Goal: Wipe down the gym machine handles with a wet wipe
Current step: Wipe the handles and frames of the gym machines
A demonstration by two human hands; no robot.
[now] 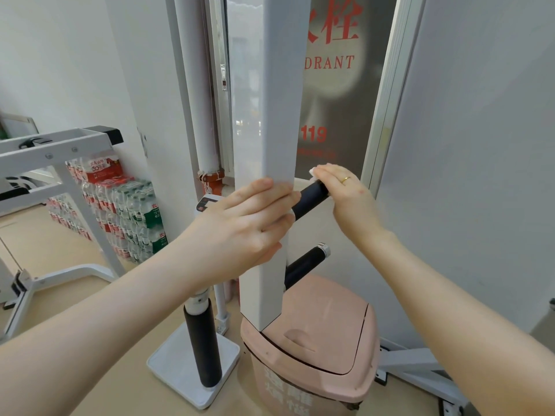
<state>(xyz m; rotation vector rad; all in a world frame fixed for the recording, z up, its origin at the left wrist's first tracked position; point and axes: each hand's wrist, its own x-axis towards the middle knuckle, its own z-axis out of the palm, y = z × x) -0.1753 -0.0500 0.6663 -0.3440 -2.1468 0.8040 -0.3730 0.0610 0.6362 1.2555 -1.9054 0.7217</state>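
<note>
Far left there's a stack of shrink-wrapped water bottle packs (pixel 129 211) against the wall, clear bottles with green and red labels, piled behind a white machine frame (pixel 57 163). Lower down, a pink bin (pixel 327 352) sits right at the foot of the white upright post (pixel 267 163); its swing lid is closed so no clue what's inside.

Grip stuff: the left hand (pixel 243 226) is wrapped round the edge of the post, fingers laid flat along the front face and thumb tucked in behind, basically bracing it. A scrap of white shows between the fingertips and the handle, can't tell what it is. The right hand (pixel 342 190) is curled over the outer end of the upper handle (pixel 310 199), pinching a wet wipe (pixel 313 173) against it; just a little crumpled white bit pokes out at the fingertips. Gold ring on that hand.

The upper handle is a short black foam-looking grip sticking out of the post to the right, tilted up slightly, between the two hands. A second lower handle (pixel 306 262) of the same black sits beneath it with a shiny metal end cap, untouched, just above the bin.
</note>
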